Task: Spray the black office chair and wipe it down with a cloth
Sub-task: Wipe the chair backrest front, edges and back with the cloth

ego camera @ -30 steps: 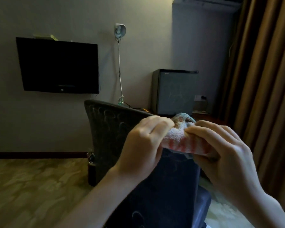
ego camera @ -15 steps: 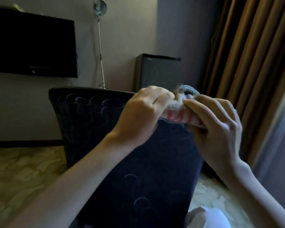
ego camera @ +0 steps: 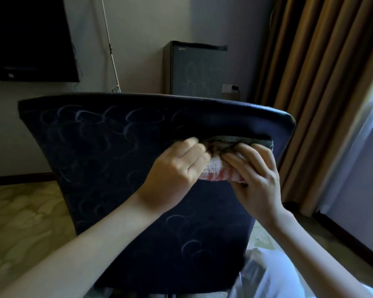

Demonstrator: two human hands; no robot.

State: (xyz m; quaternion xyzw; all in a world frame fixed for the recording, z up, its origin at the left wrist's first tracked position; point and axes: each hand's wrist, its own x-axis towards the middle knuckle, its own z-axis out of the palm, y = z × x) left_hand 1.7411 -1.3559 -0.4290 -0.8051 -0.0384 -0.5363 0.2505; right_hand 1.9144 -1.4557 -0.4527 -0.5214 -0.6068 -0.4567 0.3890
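The black office chair (ego camera: 108, 160) fills the middle of the view with the rear face of its backrest turned to the person, dark upholstery with a faint pattern of rings, upright and tilted slightly away at the top. It looks padded and firm enough to take a good rub, though I would expect a chair of this kind to swivel or roll under a sideways push, so bracing the top edge with one hand seems wise. The cloth (ego camera: 213, 172) sits high on the right part of that backrest, just below the top edge and apparently pressed against it; it is a terry towel, white with red stripes and a greyish fold uppermost, bunched into a wad. It should handle as light, limp and soft, catching on fabric more than sliding, and is best kept wadded in the palm. The left hand (ego camera: 172, 168) and right hand (ego camera: 258, 173) both grip it, fingers curled over the wad from either side, knuckles nearly meeting. No spray bottle is in view
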